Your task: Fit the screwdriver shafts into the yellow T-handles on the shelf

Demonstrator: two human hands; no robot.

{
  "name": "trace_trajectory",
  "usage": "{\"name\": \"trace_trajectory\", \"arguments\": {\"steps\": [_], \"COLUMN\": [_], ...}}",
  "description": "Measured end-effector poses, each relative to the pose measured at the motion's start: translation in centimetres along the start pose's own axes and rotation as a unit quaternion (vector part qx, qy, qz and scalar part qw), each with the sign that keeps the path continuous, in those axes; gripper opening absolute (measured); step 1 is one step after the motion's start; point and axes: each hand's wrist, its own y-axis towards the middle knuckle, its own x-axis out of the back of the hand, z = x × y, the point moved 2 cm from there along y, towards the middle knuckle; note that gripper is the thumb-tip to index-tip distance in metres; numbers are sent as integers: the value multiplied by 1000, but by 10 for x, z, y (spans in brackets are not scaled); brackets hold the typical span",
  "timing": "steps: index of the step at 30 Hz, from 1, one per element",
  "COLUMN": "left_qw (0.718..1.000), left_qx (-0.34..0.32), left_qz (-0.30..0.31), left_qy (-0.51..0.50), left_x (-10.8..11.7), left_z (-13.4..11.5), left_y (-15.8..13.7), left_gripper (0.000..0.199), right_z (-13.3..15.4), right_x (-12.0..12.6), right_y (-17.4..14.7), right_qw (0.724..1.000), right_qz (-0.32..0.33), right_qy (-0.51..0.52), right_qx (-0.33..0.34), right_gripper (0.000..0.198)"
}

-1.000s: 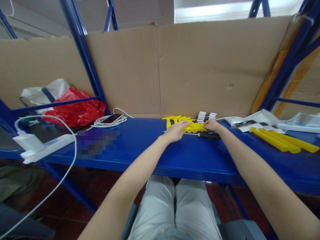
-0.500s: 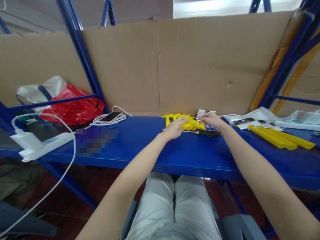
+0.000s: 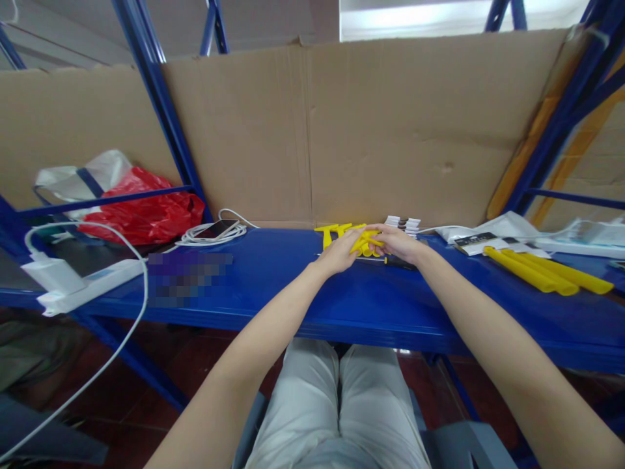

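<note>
Yellow T-shaped plastic pieces (image 3: 328,236) lie in a row at the back middle of the blue bench. My left hand (image 3: 340,253) rests over them with its fingers stretched out towards the right. Close beside it, my right hand (image 3: 396,241) has its fingers closed about a yellow piece (image 3: 375,243) in the bunch; the fingertips of both hands nearly meet. The undersides of the fingers are hidden. In front of the pieces lies a screwdriver (image 3: 401,263) with a black and yellow handle, partly covered by my right hand. Small white stacked parts (image 3: 411,225) stand just behind that hand.
Three long yellow tubes (image 3: 547,272) lie at the right near plastic packets (image 3: 488,228). To the left are a coiled white cable (image 3: 208,234), a red plastic bag (image 3: 146,208) and a power strip (image 3: 97,286). A cardboard sheet (image 3: 390,130) stands behind the bench.
My right hand has moved left, away from the white stacked parts and onto the yellow pieces, closing up to my left hand. My left hand has hardly moved.
</note>
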Motion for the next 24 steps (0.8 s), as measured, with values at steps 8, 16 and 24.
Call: {"name": "trace_trajectory", "arguments": {"steps": [8,16,24], "left_qw": [1000,999,974], "left_qx": [-26,-38,131], "left_qz": [3,-23,-163], "left_qy": [6,19,85], "left_x": [6,10,31], "left_z": [-7,-19,10], "left_y": [1,1,-3], "left_gripper": [59,50,41], "right_z": [1,2,5], "right_x": [41,63,60], "right_y": [10,7,2], "right_qw": [977,942,944], "right_qz": [-197,-298,-297], "right_qy": [60,153,138], "right_qx": [49,38,42], "right_gripper": [15,4,5]}}
